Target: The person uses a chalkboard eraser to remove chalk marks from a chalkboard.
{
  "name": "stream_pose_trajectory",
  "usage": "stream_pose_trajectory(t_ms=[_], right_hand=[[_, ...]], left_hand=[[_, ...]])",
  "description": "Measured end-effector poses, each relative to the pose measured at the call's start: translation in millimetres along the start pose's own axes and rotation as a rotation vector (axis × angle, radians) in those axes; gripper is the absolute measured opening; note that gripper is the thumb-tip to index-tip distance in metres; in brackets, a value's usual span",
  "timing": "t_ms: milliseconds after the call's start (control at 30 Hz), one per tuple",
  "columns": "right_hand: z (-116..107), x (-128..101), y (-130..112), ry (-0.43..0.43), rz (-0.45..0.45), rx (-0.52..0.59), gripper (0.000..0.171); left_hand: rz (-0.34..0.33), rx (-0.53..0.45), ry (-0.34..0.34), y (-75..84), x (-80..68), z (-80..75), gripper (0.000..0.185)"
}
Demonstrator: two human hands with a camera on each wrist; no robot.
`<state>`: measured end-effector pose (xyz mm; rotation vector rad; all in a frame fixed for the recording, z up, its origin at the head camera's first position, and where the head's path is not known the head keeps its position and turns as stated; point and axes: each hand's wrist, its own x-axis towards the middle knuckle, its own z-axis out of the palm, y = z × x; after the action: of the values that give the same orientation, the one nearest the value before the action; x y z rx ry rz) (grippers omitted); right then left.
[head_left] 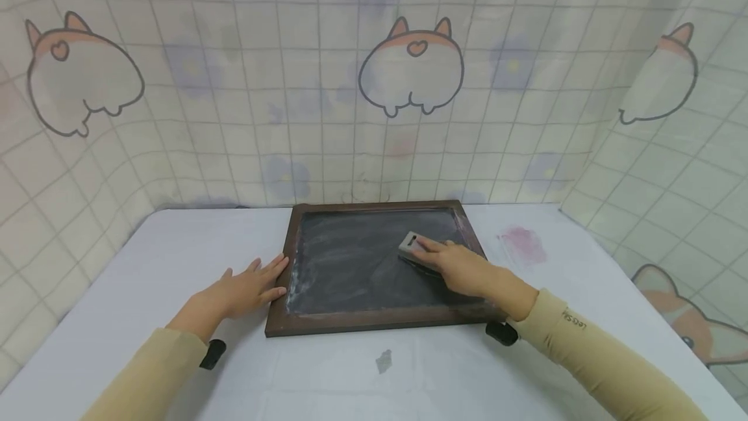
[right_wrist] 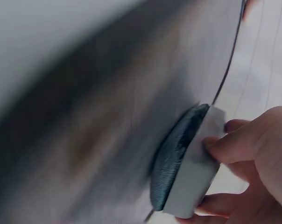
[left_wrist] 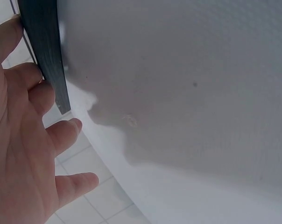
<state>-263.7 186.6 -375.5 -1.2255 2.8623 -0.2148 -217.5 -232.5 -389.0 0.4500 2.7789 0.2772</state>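
Head view shows your right hand (head_left: pixel 458 266) gripping the eraser (head_left: pixel 416 249) on the chalkboard (head_left: pixel 350 265), left hand (head_left: pixel 248 288) flat, fingers (head_left: pixel 274 268) straight against its frame.

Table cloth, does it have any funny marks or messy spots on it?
Yes. The white table cloth has a smudged pink stain right of the dark wood-framed chalkboard, and a small grey mark in front of it. The chalkboard itself is streaked with chalk dust.
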Motion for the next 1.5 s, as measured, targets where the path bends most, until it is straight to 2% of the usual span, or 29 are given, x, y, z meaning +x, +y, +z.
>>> stream_pose_trajectory(t_ms=[100, 200, 300, 367, 500, 633, 833, 933, 1000, 1133, 1233, 1367, 1500], right_hand=[[-6, 8, 19, -0.026, 0.121, -0.005, 0.065], [-11, 14, 30, -0.040, 0.206, -0.029, 0.066], [-14, 20, 31, -0.052, 0.256, -0.053, 0.065], [-12, 24, 26, -0.056, 0.256, -0.046, 0.064], [-5, 30, 1, -0.056, 0.195, -0.026, 0.064], [3, 43, -42, -0.064, 0.082, -0.011, 0.062], [9, 65, -115, -0.147, -0.104, -0.096, 0.066], [12, 72, -139, -0.176, -0.186, -0.147, 0.066], [13, 76, -145, -0.184, -0.216, -0.162, 0.067], [11, 85, -136, -0.187, -0.188, -0.160, 0.069], [6, 93, -116, -0.186, -0.111, -0.117, 0.069], [-3, 103, -74, -0.161, 0.048, -0.048, 0.069], [-7, 101, -22, -0.138, 0.209, -0.020, 0.071]], left_hand=[[-0.008, 0.001, -0.007, 0.8, 1.1, 1.3, 0.075], [-0.014, 0.005, -0.011, 1.1, 1.8, 3.2, 0.076], [-0.016, 0.007, -0.010, 1.7, 2.2, 3.6, 0.076], [-0.016, 0.008, -0.012, 2.5, 2.4, 2.9, 0.076], [-0.017, 0.012, -0.022, 3.6, 3.0, 0.7, 0.076], [-0.021, 0.032, -0.027, 2.6, 3.5, -0.6, 0.076], [-0.028, 0.024, -0.023, 1.6, 4.4, -1.2, 0.076], [-0.028, 0.007, -0.024, 1.2, 5.3, -0.5, 0.077], [-0.031, 0.002, -0.027, 0.8, 5.6, 0.1, 0.077], [-0.026, 0.007, -0.023, 0.1, 5.3, 0.5, 0.076], [-0.021, 0.003, -0.016, 0.2, 4.0, -0.5, 0.076], [-0.014, -0.008, -0.018, 0.3, 2.8, -0.9, 0.076], [-0.010, -0.012, -0.020, 0.8, 3.0, 0.2, 0.076]])
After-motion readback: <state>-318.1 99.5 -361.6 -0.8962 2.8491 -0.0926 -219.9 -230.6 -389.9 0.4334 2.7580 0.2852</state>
